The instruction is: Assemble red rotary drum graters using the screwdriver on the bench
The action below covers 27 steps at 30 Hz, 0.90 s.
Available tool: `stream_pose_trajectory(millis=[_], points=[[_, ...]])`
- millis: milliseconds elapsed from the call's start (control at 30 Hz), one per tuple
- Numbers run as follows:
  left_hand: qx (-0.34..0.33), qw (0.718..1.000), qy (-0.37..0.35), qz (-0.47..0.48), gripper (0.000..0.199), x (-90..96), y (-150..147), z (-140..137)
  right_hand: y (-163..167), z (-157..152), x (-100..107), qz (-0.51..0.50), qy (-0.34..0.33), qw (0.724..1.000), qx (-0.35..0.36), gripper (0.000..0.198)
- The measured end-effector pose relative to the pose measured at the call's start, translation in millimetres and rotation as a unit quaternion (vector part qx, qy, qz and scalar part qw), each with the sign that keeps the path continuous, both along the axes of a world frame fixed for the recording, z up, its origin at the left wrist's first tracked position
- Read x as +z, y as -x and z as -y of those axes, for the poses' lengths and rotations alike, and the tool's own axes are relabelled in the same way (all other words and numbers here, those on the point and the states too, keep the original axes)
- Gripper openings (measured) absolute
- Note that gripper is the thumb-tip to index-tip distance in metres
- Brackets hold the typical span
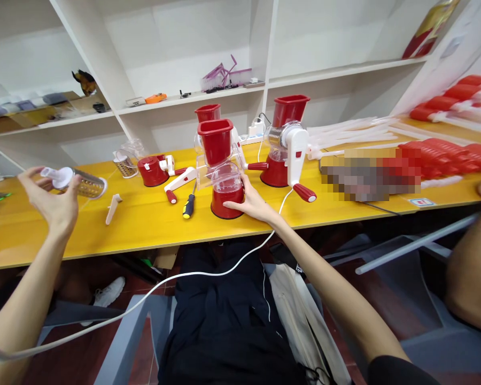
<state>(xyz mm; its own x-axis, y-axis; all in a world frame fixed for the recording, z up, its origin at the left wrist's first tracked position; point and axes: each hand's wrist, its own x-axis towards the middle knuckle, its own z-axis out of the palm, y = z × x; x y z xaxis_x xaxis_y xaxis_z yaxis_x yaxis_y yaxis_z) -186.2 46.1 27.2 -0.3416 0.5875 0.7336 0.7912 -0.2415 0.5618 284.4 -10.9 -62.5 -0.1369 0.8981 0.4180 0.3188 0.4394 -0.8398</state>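
Note:
My left hand [58,206] is closed around a grater drum [88,185], a perforated metal cylinder with a white plastic end, held above the left part of the table. At the middle, my right hand [256,200] wraps the right side of the red base of a rotary grater [227,200]. That grater stands upright, with a clear body and a red hopper [215,140] on top. Just left of it lie a screwdriver [188,206] with a black and yellow handle and a white crank handle [180,184] with a red knob. A pale flat piece [113,208] rests below the drum.
An assembled rotary grater [288,144] stands to the right. Behind are a red base [153,170] and another drum [125,166]. A white cable [212,273] crosses my lap up to the yellow table [152,230]. Red-ended parts [441,160] pile up at right, near another person's arm [471,256].

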Motion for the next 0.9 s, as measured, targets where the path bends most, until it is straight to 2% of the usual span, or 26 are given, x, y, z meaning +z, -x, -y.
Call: stream_pose_trajectory(millis=[67,100,133,233,300,367,433,467,533,567,633,700,800,900], points=[[-0.071,0.989,-0.132,0.007,0.071,5.9,-30,6,0,0,-1,0.004,0.002,1.0,-0.004,0.118],[-0.112,0.981,-0.158,0.022,0.072,7.8,-49,9,1,0,-1,0.005,0.005,1.0,-0.008,0.119],[-0.145,0.975,-0.166,0.038,0.075,8.7,-68,11,1,0,-1,0.006,0.007,1.0,-0.01,0.118],[-0.248,0.957,-0.129,0.077,0.084,7.5,-122,19,0,-1,0,0.016,0.007,1.0,-0.006,0.12],[-0.279,0.943,-0.116,0.137,0.087,5.8,-147,27,-2,-1,5,0.019,-0.008,1.0,-0.008,0.126],[-0.291,0.926,-0.13,0.199,0.078,5.9,-164,39,-3,4,14,0.006,-0.058,0.997,-0.044,0.127],[-0.321,0.907,-0.161,0.22,0.063,8.4,-176,55,1,17,26,-0.031,-0.154,0.981,-0.115,0.11],[-0.347,0.896,-0.173,0.216,0.055,10.0,-181,66,5,26,32,-0.055,-0.21,0.964,-0.151,0.096],[-0.402,0.883,-0.173,0.173,0.048,13.0,-194,88,16,48,45,-0.097,-0.29,0.933,-0.189,0.073],[-0.414,0.889,-0.149,0.127,0.048,14.0,-200,100,23,59,51,-0.093,-0.302,0.934,-0.169,0.065],[-0.417,0.905,-0.078,-0.001,0.047,14.4,-212,120,35,79,61,-0.065,-0.271,0.957,-0.079,0.058],[-0.412,0.903,-0.031,-0.118,0.043,13.4,-219,134,43,91,68,-0.023,-0.225,0.974,-0.028,0.055],[-0.406,0.885,-0.036,-0.224,0.043,10.4,-222,139,46,93,71,0.024,-0.203,0.979,-0.011,0.047],[-0.393,0.878,-0.066,-0.267,0.05,7.3,-221,134,45,88,68,0.012,-0.188,0.982,-0.007,0.04]])
